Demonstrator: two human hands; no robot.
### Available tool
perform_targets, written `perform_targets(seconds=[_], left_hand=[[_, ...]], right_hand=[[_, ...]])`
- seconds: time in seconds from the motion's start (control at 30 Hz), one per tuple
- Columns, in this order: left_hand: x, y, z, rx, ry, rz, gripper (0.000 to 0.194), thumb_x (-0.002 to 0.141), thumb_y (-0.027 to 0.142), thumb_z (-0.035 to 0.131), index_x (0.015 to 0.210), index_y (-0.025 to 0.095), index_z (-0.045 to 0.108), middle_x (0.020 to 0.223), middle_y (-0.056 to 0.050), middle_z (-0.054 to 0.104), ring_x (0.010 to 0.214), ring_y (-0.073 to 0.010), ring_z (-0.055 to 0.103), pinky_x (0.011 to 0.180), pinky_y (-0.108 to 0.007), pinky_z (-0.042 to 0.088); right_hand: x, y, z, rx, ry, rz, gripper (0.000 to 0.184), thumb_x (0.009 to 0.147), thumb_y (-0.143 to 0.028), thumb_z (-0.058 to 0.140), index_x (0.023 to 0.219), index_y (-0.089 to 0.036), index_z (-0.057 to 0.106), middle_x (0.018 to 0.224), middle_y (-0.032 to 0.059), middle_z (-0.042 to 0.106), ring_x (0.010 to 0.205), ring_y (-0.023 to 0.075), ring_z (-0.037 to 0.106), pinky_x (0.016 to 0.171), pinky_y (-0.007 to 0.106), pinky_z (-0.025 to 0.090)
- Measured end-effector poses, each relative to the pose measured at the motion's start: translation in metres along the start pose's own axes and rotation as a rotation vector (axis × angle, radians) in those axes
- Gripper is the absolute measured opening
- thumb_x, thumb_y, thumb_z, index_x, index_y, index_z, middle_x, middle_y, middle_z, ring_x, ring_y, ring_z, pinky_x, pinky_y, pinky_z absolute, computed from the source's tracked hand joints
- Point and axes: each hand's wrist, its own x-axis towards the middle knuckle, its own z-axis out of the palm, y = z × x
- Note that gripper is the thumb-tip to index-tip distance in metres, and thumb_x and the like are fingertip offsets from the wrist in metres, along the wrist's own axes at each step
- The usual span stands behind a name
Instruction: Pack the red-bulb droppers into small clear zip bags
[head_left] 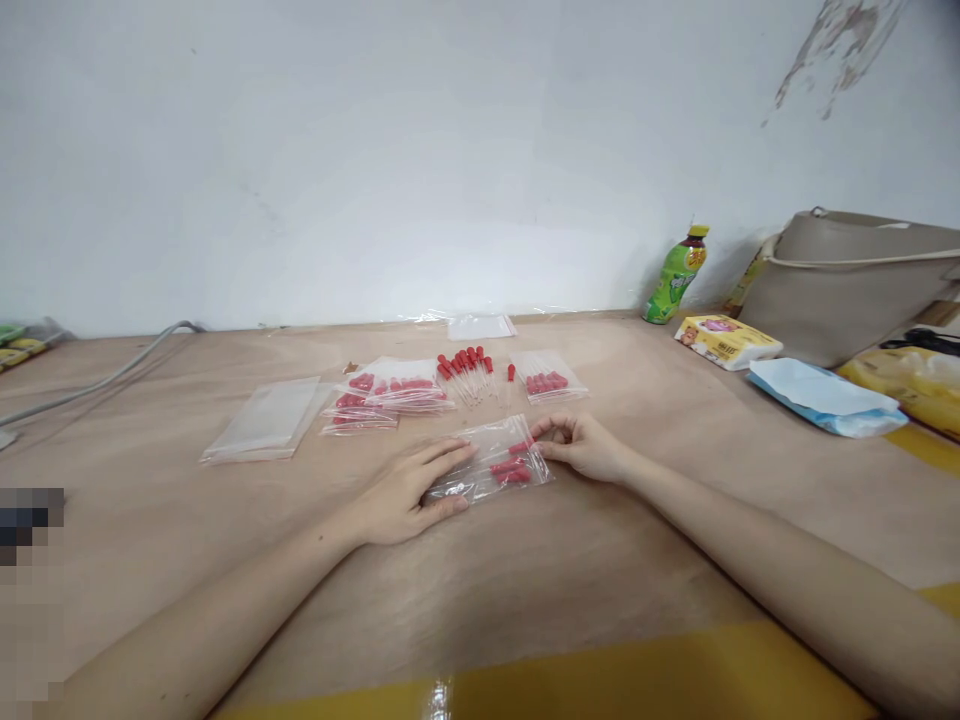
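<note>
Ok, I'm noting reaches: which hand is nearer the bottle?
Right. The right hand is left of the bottle and closer to the wearer; the left hand, on a clear bag, is farther left and slightly closer still to the wearer.

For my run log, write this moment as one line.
left hand: on clear bag | right hand: at bag's zip end | loose droppers: beyond bag

Hands (409, 490) at bag (486, 440), apparently droppers (514, 477) inside
</note>
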Motion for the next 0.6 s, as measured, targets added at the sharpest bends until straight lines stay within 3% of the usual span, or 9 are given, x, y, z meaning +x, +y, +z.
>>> perform_targets(seconds=[0.2,0.37,0.43,0.6], left_hand=[[0.001,0.0,0.0,-0.007,0.006,-0.011,0.053,0.089,0.044,0.045,0.137,0.027,0.03,0.139,-0.006,0.036,0.125,-0.0245,0.037,0.101,-0.04,0.033],[0.001,-0.001,0.001,0.005,-0.007,-0.01,0.052,0.089,0.044,0.044,0.136,0.026,0.032,0.14,-0.006,0.035,0.125,-0.0234,0.036,0.102,-0.039,0.033],[0.002,-0.002,0.001,0.009,-0.012,-0.004,0.051,0.089,0.044,0.044,0.136,0.025,0.033,0.14,-0.006,0.035,0.126,-0.0231,0.035,0.102,-0.039,0.033],[0.001,-0.003,0.002,0.002,-0.025,-0.002,0.051,0.089,0.044,0.043,0.135,0.025,0.034,0.141,-0.006,0.033,0.127,-0.0234,0.034,0.103,-0.04,0.032]], right_hand=[[0.007,0.001,0.014,0.015,0.039,-0.031,0.025,0.058,-0.036,0.07,0.066,-0.014,0.06,0.059,-0.0022,0.059,0.053,0.0091,0.052,0.05,0.022,0.041],[0.005,-0.001,0.011,-0.114,-0.05,-0.23,0.015,0.069,-0.028,0.058,0.07,-0.016,0.066,0.087,0.0036,0.063,0.078,0.0135,0.058,0.072,0.027,0.045],[0.006,-0.005,0.005,-0.195,-0.048,-0.244,0.014,0.07,-0.024,0.055,0.073,-0.017,0.067,0.089,0.0037,0.063,0.08,0.0138,0.058,0.074,0.028,0.045],[0.026,-0.021,-0.014,-0.471,0.223,-0.107,0.018,0.07,-0.023,0.057,0.083,-0.014,0.065,0.074,0.0031,0.064,0.062,0.012,0.054,0.06,0.025,0.043]])
